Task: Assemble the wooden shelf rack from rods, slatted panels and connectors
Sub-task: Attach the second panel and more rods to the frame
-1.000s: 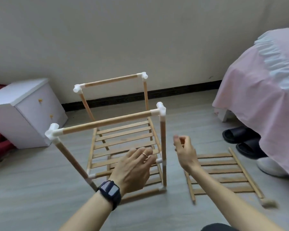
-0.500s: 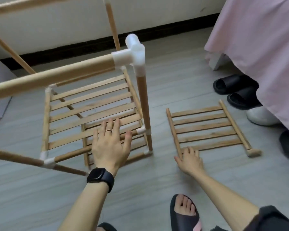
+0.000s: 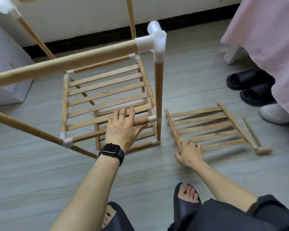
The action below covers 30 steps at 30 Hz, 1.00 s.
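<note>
The partly built rack stands on the floor: wooden rods joined by white connectors [image 3: 155, 39], with a slatted shelf [image 3: 107, 90] fitted low in the frame and another slatted panel beneath it. My left hand [image 3: 122, 129] rests flat on the shelf's front rod, its fingers stretched out over the slats. To the right of the rack a loose slatted panel [image 3: 210, 125] lies on the floor, blurred by motion. My right hand [image 3: 188, 152] grips that panel at its near left corner, fingers curled over the edge.
A wooden mallet [image 3: 257, 142] lies just right of the loose panel. A bed with a pink cover [image 3: 265, 39] fills the right side, with black slippers [image 3: 247, 85] and a white shoe [image 3: 274, 114] under it. A white cabinet [image 3: 5, 64] stands at the left. My feet in slippers are at the bottom.
My view dropped and moved closer to the rack. My left hand settled on the shelf's front rod. My right hand went down to the loose panel's corner and took hold; the panel now blurs.
</note>
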Each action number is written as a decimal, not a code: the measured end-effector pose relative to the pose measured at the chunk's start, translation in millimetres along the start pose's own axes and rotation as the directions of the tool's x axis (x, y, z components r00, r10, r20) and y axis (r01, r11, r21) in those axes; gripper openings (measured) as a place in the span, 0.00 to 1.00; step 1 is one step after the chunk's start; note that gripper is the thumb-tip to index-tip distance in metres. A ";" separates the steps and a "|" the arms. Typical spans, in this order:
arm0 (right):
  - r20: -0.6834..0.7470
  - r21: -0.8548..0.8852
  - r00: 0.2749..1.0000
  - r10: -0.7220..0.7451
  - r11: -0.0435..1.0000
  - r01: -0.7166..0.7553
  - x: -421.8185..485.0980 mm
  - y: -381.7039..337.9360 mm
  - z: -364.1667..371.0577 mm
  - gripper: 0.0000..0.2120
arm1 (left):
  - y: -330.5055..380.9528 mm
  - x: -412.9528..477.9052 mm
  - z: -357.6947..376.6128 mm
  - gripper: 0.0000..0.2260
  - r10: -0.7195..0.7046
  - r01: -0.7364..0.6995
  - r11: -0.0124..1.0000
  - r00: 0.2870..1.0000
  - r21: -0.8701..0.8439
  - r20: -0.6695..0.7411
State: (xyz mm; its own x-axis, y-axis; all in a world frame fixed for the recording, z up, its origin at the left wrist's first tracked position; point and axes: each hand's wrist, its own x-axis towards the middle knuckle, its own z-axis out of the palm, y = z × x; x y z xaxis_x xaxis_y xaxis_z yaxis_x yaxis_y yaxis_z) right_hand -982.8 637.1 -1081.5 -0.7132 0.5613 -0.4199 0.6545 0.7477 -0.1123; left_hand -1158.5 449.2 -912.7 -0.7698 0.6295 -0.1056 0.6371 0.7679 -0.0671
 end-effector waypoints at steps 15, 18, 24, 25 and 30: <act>-0.633 0.381 0.769 -0.084 0.832 0.404 -101.4 13.0 -166.4 0.11 | 28.2 -72.9 -55.8 0.22 -0.045 0.048 0.998 0.996 -0.035 0.076; -0.738 0.279 0.656 -0.157 0.814 0.509 -122.6 9.1 -189.5 0.12 | 40.5 -83.3 -89.0 0.15 0.017 -0.008 0.993 0.997 -0.114 0.076; -0.887 0.026 0.360 -0.288 0.748 0.663 -164.0 -4.3 -226.6 0.10 | 68.8 -100.7 -174.3 0.23 0.208 -0.154 0.795 0.978 -0.586 0.025; -0.898 -0.022 0.310 -0.311 0.736 0.676 -169.7 -7.2 -233.5 0.09 | 71.9 -104.9 -191.3 0.24 0.213 -0.170 0.713 0.977 -0.680 -0.021; -0.881 -0.268 0.120 -0.457 0.693 0.669 -194.2 -24.5 -270.6 0.11 | 70.2 -123.6 -254.8 0.08 0.029 -0.245 0.136 0.969 -0.960 -0.244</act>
State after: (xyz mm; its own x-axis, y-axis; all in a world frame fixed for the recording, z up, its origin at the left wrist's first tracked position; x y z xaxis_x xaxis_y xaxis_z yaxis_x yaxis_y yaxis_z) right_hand -928.2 605.9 -753.5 -0.6057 0.0382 0.7947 -0.0913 0.9889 -0.1172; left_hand -1028.5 455.6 -651.6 -0.7374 0.6614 0.1373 0.2383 0.0646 0.9690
